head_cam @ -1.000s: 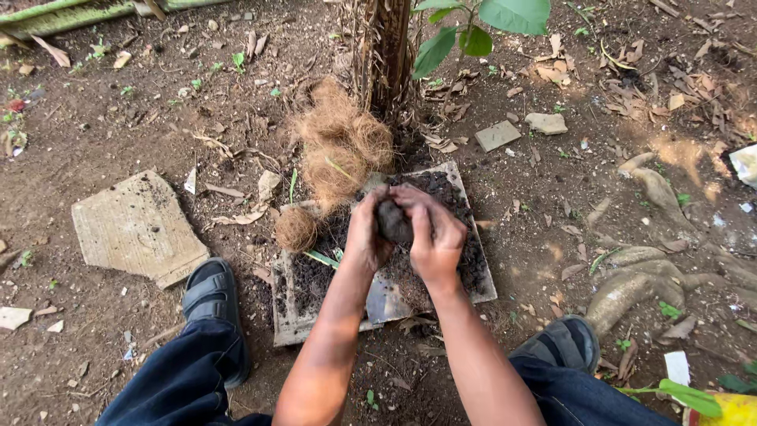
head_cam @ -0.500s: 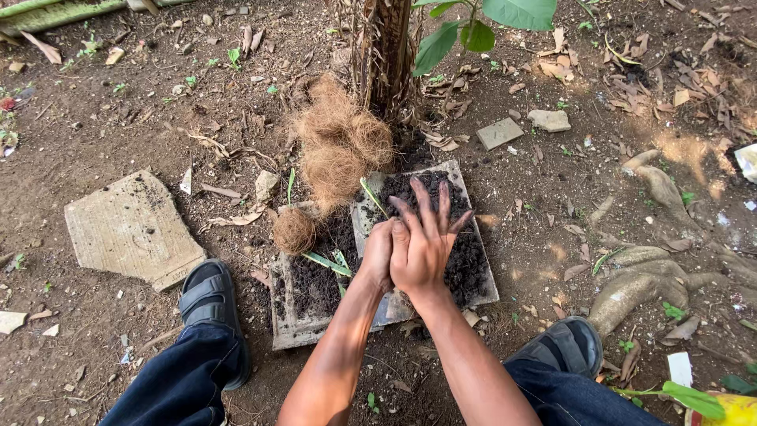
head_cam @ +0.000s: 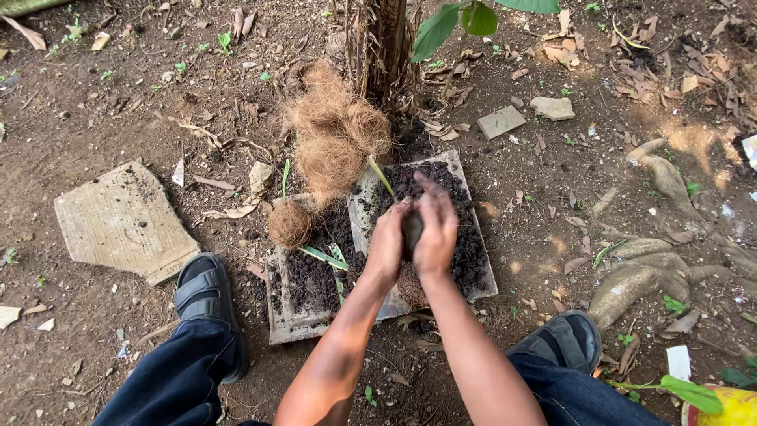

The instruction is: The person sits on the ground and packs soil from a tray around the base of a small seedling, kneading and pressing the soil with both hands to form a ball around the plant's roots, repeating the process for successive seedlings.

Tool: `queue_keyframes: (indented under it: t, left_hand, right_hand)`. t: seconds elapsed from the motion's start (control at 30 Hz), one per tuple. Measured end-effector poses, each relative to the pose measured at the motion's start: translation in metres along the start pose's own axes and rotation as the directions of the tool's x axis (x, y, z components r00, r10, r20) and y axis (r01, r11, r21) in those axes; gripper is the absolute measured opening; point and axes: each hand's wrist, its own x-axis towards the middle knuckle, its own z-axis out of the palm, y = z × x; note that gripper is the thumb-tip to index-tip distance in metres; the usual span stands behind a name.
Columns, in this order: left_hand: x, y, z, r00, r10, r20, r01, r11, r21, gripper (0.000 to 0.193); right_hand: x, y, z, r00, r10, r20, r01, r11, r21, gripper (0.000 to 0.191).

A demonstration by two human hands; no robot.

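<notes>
My left hand point(head_cam: 388, 241) and my right hand point(head_cam: 436, 229) are pressed together around a dark lump of soil point(head_cam: 412, 229), held just above a flat stone slab point(head_cam: 479, 282) covered with dark soil. A second soil-covered slab point(head_cam: 285, 315) lies beside it on the left. A small round ball of brown coconut fibre point(head_cam: 289, 224) rests at that slab's far corner. A larger heap of coconut fibre point(head_cam: 331, 134) sits beyond, at the foot of a tree trunk point(head_cam: 388, 43). Green leaf shoots point(head_cam: 325, 257) lie on the soil.
I squat on bare earth, sandalled feet point(head_cam: 203, 292) either side of the slabs. A bare concrete tile point(head_cam: 118, 221) lies to the left. Small stone pieces point(head_cam: 501, 121) sit at the back right, thick roots point(head_cam: 654, 268) at the right, a yellow object point(head_cam: 729, 406) at the bottom right corner.
A second ago both hands gripped the dark lump. Half a second ago the fingers were spread wide over the slab. Now they have closed around the lump again.
</notes>
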Motion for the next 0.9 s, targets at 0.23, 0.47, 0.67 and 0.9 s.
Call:
queue_keyframes:
  t: [0.23, 0.47, 0.67, 0.9]
  left_hand:
    - [-0.006, 0.017, 0.023, 0.990, -0.051, 0.132, 0.109, 0.870, -0.481, 0.039]
    - [-0.013, 0.011, 0.017, 0.986, 0.065, -0.156, -0.083, 0.990, -0.113, 0.054]
    - [-0.026, 0.013, 0.016, 0.759, 0.618, -0.207, -0.554, 0.779, 0.294, 0.049]
    - [-0.038, 0.015, 0.019, 0.587, 0.802, -0.110, -0.622, 0.534, 0.573, 0.033]
  right_hand:
    - [0.022, 0.015, -0.028, 0.995, 0.089, -0.048, -0.084, 0.991, 0.101, 0.051]
    - [0.000, 0.014, -0.005, 0.992, -0.034, 0.118, 0.035, 0.999, -0.007, 0.083]
    - [-0.002, 0.019, -0.003, 0.920, 0.343, 0.188, -0.389, 0.855, 0.343, 0.076]
    - [-0.010, 0.020, -0.014, 0.861, 0.454, 0.230, -0.508, 0.737, 0.446, 0.056]
